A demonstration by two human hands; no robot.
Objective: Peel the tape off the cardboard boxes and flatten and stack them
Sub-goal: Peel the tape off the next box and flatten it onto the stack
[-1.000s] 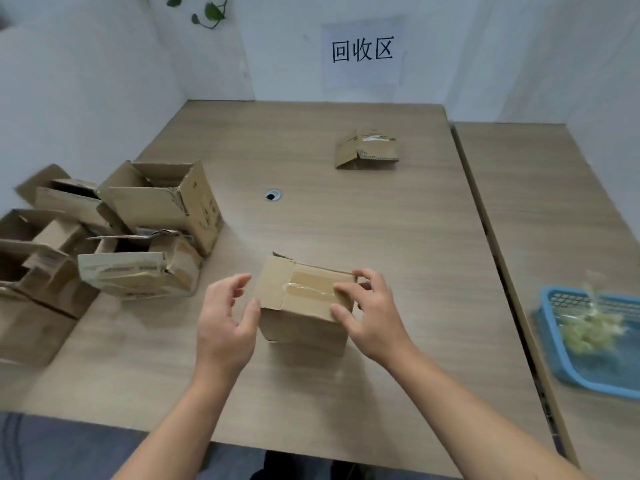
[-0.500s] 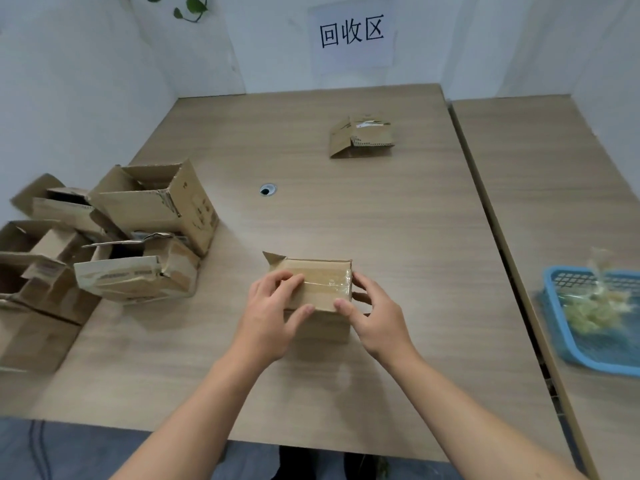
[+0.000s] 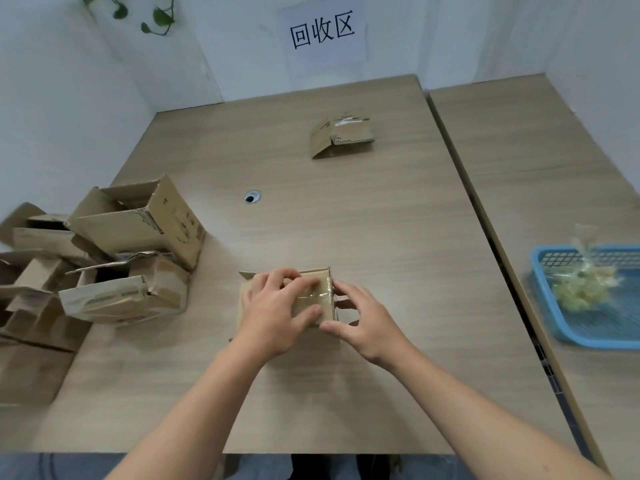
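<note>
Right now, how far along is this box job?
Early on. Done: one flattened box lies at the far side of the table, and a blue basket holds crumpled tape. In hand: a small box, tape across its top; the left hand grips it and the right hand touches its right end. Left: the pile of open boxes.

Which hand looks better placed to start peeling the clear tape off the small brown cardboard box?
Probably the right hand: it touches the right edge of the small brown cardboard box, where the clear tape reaches. The left hand covers the top, holding the box down.
</note>
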